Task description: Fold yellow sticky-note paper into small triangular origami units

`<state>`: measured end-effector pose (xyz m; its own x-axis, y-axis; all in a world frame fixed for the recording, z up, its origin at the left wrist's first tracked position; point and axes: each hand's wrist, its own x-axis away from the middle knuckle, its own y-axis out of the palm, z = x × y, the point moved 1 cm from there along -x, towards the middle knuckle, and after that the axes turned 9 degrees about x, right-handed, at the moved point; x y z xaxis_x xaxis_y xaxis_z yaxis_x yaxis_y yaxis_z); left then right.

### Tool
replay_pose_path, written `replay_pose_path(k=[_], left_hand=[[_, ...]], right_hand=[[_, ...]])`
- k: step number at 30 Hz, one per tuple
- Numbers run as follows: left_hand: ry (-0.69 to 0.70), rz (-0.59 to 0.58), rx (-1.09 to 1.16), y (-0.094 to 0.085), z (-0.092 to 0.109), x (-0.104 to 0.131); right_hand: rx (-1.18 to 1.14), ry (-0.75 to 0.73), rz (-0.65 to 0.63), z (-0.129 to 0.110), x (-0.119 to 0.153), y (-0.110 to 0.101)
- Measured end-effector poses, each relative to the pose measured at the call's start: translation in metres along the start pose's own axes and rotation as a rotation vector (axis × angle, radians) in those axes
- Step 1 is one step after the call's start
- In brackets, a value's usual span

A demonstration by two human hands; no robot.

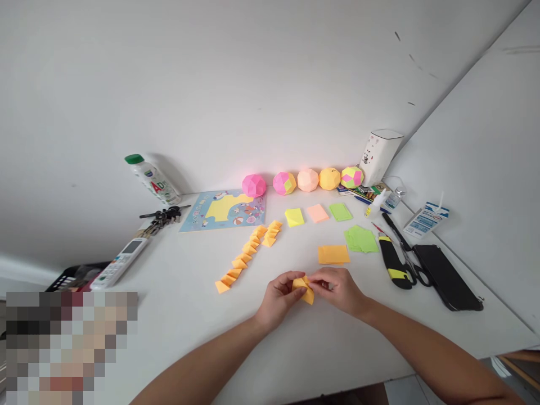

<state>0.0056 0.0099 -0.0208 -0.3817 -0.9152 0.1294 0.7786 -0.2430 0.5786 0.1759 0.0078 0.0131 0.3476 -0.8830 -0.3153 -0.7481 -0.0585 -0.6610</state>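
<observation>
A small folded orange paper piece (309,296) is between my hands near the table's front. My left hand (278,297) pinches it from the left, thumb on top. My right hand (337,288) has its fingertips closed on the piece's upper right edge. Just behind my right hand lies a stack of flat orange sheets (333,255). To the left, a long slanting row of folded orange pieces (242,259) rests on the table, with a shorter row (272,233) beside its far end. Green sheets (361,239) are spread beyond the orange stack.
Several paper balls (307,180) line the wall. Yellow (294,217), pink (318,212) and green (340,211) pads lie before them. At right are a cutter (394,263), scissors (415,271) and black pouch (449,277); at left, a remote (120,262) and bottle (154,181).
</observation>
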Motion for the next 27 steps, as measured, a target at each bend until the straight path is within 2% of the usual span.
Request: replay_pose_path(k=[5,13,17,23,27], left_hand=[[0.004,-0.011,0.02,0.0002,-0.0004,0.0001],[0.014,-0.096,-0.026,0.002,0.0007,0.0026],[0.035,-0.064,-0.146,0.0029,0.0015,0.0027],[0.176,0.022,-0.38,0.0003,-0.0013,0.0023],[0.092,-0.019,-0.34,0.0027,0.0005,0.0034]], right_hand=[[0.122,-0.092,0.026,0.0002,0.0032,0.0025],[0.126,-0.113,-0.026,-0.0043,0.0036,0.0044],[0.172,-0.137,-0.02,-0.0038,0.0041,0.0055],[0.205,-0.135,-0.064,-0.003,0.0039,0.0043],[0.143,-0.062,-0.087,-0.003,0.0033,0.0032]])
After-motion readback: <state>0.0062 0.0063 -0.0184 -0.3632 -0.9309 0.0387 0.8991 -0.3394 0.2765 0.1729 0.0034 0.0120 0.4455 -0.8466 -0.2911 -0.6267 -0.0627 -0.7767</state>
